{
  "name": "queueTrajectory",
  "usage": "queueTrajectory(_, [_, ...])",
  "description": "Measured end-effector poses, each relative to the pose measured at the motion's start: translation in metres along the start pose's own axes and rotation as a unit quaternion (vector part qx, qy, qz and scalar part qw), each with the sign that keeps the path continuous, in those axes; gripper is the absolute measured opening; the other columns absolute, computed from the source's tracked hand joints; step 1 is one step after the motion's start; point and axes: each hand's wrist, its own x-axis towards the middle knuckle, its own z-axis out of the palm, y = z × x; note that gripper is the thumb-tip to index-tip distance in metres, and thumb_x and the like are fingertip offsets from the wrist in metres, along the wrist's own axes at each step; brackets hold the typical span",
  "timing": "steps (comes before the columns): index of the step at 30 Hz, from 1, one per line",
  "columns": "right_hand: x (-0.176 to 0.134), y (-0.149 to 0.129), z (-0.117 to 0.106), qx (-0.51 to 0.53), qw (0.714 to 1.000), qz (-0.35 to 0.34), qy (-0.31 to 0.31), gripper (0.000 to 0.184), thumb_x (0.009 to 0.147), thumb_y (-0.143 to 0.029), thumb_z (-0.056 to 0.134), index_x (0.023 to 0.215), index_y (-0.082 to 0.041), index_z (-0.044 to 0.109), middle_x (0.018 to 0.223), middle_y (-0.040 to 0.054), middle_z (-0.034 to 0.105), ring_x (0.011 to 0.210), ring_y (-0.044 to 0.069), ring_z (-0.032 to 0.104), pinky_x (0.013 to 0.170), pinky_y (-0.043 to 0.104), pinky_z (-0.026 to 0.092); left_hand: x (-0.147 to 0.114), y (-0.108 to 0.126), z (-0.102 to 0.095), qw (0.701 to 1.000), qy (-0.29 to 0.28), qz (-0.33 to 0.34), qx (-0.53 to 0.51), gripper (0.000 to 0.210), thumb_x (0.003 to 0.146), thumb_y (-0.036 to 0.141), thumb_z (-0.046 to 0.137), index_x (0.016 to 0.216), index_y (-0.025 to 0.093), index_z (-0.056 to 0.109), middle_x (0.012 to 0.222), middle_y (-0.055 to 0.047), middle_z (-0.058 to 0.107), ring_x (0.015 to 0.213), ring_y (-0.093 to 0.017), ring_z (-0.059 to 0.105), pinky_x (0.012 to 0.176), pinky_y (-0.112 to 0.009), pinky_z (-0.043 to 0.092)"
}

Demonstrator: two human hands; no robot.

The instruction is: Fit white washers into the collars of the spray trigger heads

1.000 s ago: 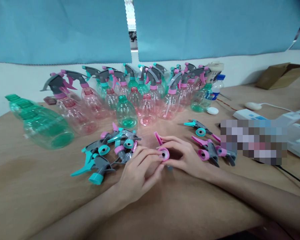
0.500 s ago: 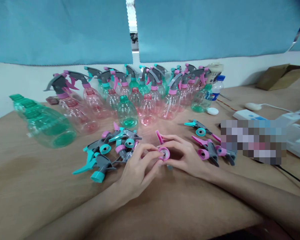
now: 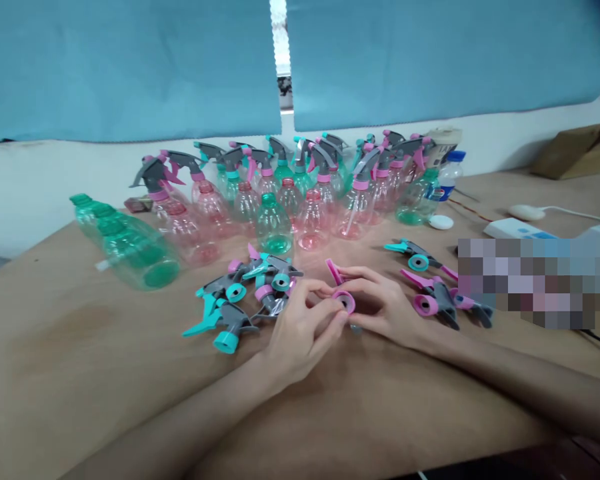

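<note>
Between my two hands is a pink and grey trigger spray head [image 3: 347, 301], its pink collar facing me and its pink trigger sticking up behind. My left hand [image 3: 307, 330] is closed, with fingertips at the collar's rim. Wrapped round the head from the other side, my right hand [image 3: 385, 303] grips it; its fingers cover most of the grey body. Left of my hands lies a pile of teal and pink spray heads [image 3: 230, 323]. On the right, several more spray heads [image 3: 437, 303] rest on the table.
Behind the hands stand rows of pink and green bottles [image 3: 313, 223], many with spray heads on. Green bottles [image 3: 130, 247] cluster at the left. A blue-capped bottle [image 3: 450, 177], a white round object [image 3: 441, 222], a power strip [image 3: 517, 229] and a cardboard box [image 3: 575, 152] are at the right.
The whole view has shifted, so table and hands appear farther right. My hands keep the spray head in nearly the same grip; the left fingers have moved slightly at the collar.
</note>
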Motion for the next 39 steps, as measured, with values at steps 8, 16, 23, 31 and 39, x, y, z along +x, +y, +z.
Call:
queueTrajectory(8, [0.030, 0.002, -0.013, -0.095, 0.994, -0.048, -0.034, 0.028, 0.080, -0.035, 0.067, 0.106, -0.024, 0.063, 0.122, 0.0110, 0.056, 0.112, 0.028, 0.057, 0.092, 0.044, 0.048, 0.000, -0.001, 0.005, 0.981, 0.092, -0.145, -0.090, 0.022, 0.097, 0.025, 0.038, 0.086, 0.017, 0.055, 0.092, -0.005, 0.052, 0.085, -0.016, 0.053, 0.079, -0.033, 0.046])
queueTrajectory(16, [0.115, -0.045, -0.039, -0.146, 0.981, -0.103, -0.071, 0.034, 0.077, -0.047, 0.068, 0.098, -0.021, 0.066, 0.116, 0.0095, 0.062, 0.107, 0.027, 0.059, 0.090, 0.043, 0.048, -0.007, 0.007, 0.010, 0.994, -0.003, -0.088, -0.065, 0.018, 0.093, 0.025, 0.044, 0.079, 0.017, 0.053, 0.071, 0.000, 0.056, 0.061, -0.012, 0.051, 0.057, -0.025, 0.042])
queueTrajectory(23, [0.133, -0.071, 0.035, -0.203, 0.931, -0.120, -0.280, 0.033, 0.081, -0.045, 0.063, 0.102, -0.019, 0.066, 0.124, 0.0130, 0.056, 0.105, 0.028, 0.058, 0.085, 0.043, 0.050, -0.011, 0.009, 0.016, 0.996, -0.079, 0.021, 0.039, 0.017, 0.090, 0.023, 0.050, 0.078, 0.015, 0.058, 0.069, 0.000, 0.062, 0.064, -0.014, 0.059, 0.064, -0.025, 0.047])
queueTrajectory(31, [0.126, -0.070, 0.054, -0.203, 0.931, -0.111, -0.282, 0.040, 0.082, -0.035, 0.064, 0.117, -0.017, 0.059, 0.133, 0.0147, 0.050, 0.118, 0.030, 0.052, 0.094, 0.044, 0.047, -0.010, 0.008, 0.017, 0.995, -0.082, 0.039, 0.042, 0.019, 0.090, 0.024, 0.050, 0.076, 0.015, 0.059, 0.070, -0.001, 0.064, 0.065, -0.014, 0.061, 0.067, -0.026, 0.049])
queueTrajectory(39, [0.100, -0.034, -0.023, -0.230, 0.936, -0.036, -0.265, 0.039, 0.086, -0.042, 0.056, 0.118, -0.020, 0.057, 0.124, 0.0118, 0.055, 0.107, 0.027, 0.057, 0.090, 0.042, 0.047, -0.010, 0.010, 0.014, 0.993, -0.106, 0.034, 0.039, 0.015, 0.091, 0.023, 0.048, 0.081, 0.015, 0.058, 0.074, 0.000, 0.064, 0.065, -0.013, 0.060, 0.061, -0.024, 0.045])
